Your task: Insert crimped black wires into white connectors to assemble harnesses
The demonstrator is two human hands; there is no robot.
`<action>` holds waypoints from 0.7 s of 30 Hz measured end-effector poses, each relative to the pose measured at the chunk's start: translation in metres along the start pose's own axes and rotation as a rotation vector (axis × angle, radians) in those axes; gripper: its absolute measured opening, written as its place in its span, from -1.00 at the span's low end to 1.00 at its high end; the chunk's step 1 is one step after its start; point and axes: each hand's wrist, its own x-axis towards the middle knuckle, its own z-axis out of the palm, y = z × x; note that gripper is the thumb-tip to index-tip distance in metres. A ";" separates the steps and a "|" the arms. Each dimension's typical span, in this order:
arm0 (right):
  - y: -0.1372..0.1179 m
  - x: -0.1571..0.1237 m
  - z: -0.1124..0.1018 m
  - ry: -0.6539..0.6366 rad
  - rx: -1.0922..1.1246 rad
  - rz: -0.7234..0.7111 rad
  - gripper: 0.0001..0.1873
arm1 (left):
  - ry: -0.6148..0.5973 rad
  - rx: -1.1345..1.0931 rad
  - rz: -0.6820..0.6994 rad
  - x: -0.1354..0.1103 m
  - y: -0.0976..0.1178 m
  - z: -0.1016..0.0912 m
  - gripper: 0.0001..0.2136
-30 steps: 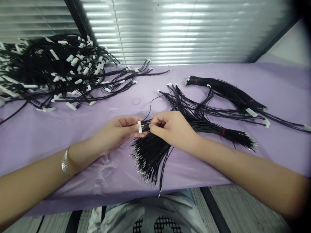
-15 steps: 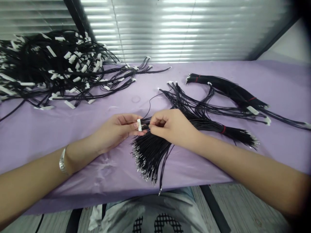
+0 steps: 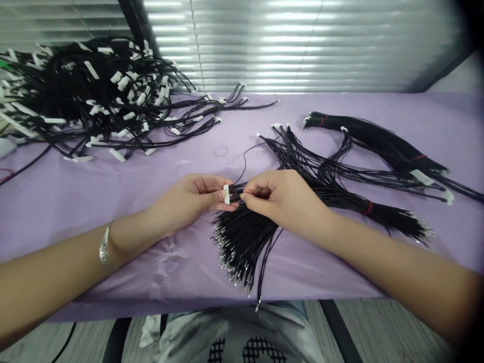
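A small white connector housing (image 3: 227, 194) is pinched between the thumb and fingers of my left hand (image 3: 202, 195). Just to its right, my right hand (image 3: 283, 197) is closed in a pinch on a thin black wire, whose end points at the housing. Whether the wire tip has entered the housing is too small to tell. Under both hands lies a fanned bundle of black wires (image 3: 245, 237) with bare silvery terminals at its near end. A red tie (image 3: 369, 207) gathers this bundle on the right.
A large heap of black cables with white connectors (image 3: 86, 96) fills the back left of the purple-covered table (image 3: 124, 191). Another tied wire bundle (image 3: 363, 132) lies at the back right. Part-assembled wires (image 3: 317, 159) spread behind my right hand. Window blinds (image 3: 245, 45) stand behind.
The whole view has shifted, so hands and wires appear slightly further right. Both hands keep their pinch, and the gap between them looks about the same.
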 end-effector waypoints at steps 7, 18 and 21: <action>-0.001 0.000 0.000 -0.028 -0.048 0.030 -0.85 | -0.001 0.022 0.009 0.001 -0.001 0.000 -0.88; 0.003 0.003 0.005 -0.038 -0.069 0.006 -0.83 | 0.007 0.042 0.014 0.001 -0.001 0.002 -0.86; 0.003 0.003 0.002 -0.055 -0.044 0.021 -0.84 | -0.004 -0.004 0.009 0.000 -0.001 0.000 -0.84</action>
